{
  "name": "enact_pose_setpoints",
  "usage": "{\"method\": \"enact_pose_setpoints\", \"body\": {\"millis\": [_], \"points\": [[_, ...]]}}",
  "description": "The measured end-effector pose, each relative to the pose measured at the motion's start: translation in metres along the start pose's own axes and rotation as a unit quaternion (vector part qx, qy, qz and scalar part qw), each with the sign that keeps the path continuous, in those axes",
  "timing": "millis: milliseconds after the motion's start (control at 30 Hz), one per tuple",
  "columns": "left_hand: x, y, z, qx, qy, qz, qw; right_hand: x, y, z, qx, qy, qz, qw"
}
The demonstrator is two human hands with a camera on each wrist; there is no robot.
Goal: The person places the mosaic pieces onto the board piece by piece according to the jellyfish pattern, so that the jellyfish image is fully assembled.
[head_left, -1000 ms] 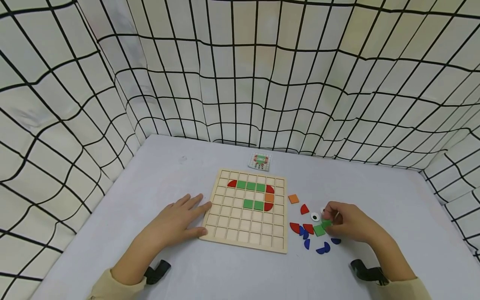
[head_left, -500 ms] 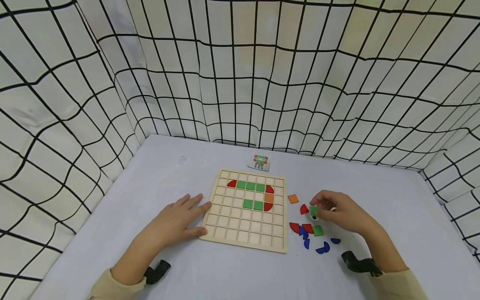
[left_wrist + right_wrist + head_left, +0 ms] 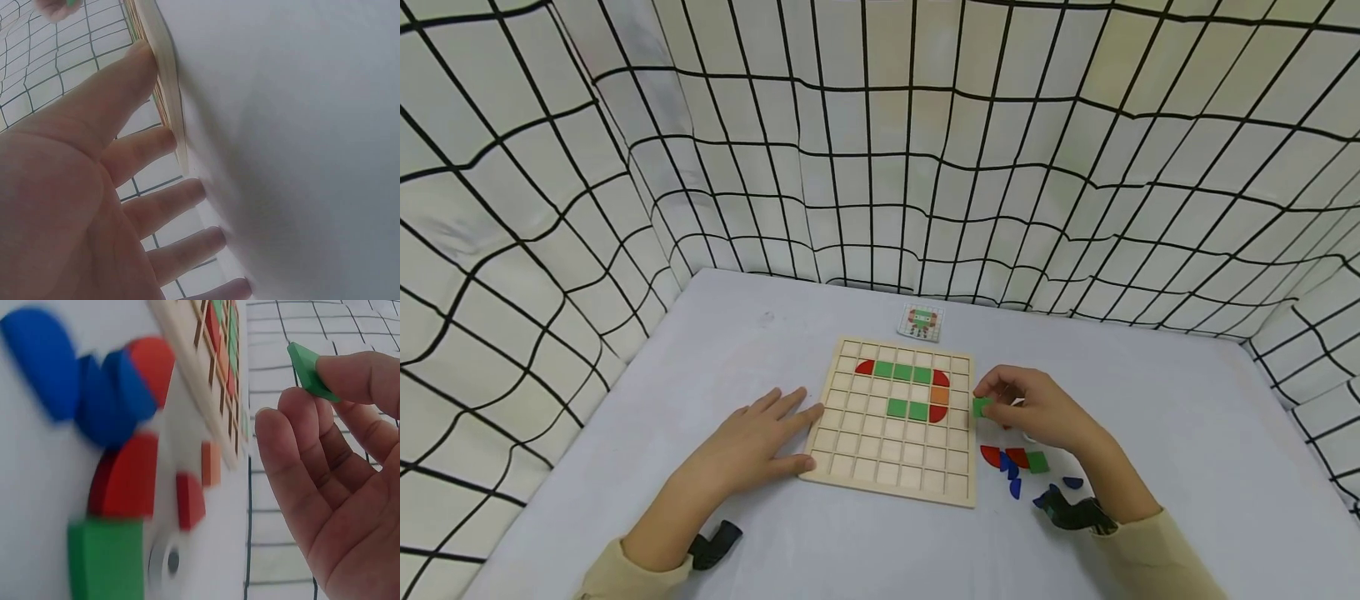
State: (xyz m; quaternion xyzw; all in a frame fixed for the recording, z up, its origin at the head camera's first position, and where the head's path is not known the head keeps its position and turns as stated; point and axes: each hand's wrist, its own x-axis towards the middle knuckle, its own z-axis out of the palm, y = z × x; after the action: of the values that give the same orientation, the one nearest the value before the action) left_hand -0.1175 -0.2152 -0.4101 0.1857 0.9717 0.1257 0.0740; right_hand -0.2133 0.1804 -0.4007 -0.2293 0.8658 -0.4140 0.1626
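Note:
A wooden grid board [image 3: 850, 454] lies mid-table, with red quarter-round, green square and orange square tiles set in its upper cells. My left hand [image 3: 752, 446] rests flat at the board's left edge, fingers spread; in the left wrist view the thumb [image 3: 140, 59] touches the rim. Just off the board's right edge, my right hand [image 3: 1037, 408] pinches a green square tile [image 3: 981, 407] between thumb and fingers. The right wrist view shows that green tile [image 3: 309, 372] tilted, raised above the table. Under this hand, the orange tile and part of the eye tiles are hidden in the head view.
Loose tiles lie right of the board: a red tile [image 3: 990, 456], a green square [image 3: 1037, 462] and several blue half-rounds [image 3: 1015, 488]. A small patterned card [image 3: 920, 322] lies beyond the board. Black-gridded white cloth walls [image 3: 895, 167] surround the table.
My right hand has picked the green square tile from the loose pile and carried it left to the board's right edge. The left hand has stayed in place.

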Motion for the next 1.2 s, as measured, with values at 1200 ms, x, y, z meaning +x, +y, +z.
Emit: {"method": "enact_pose_setpoints", "body": {"millis": [1200], "points": [[0.000, 0.001, 0.000, -0.003, 0.003, 0.001, 1.0000, 0.069, -0.046, 0.061, 0.045, -0.055, -0.064, 0.9954]]}}
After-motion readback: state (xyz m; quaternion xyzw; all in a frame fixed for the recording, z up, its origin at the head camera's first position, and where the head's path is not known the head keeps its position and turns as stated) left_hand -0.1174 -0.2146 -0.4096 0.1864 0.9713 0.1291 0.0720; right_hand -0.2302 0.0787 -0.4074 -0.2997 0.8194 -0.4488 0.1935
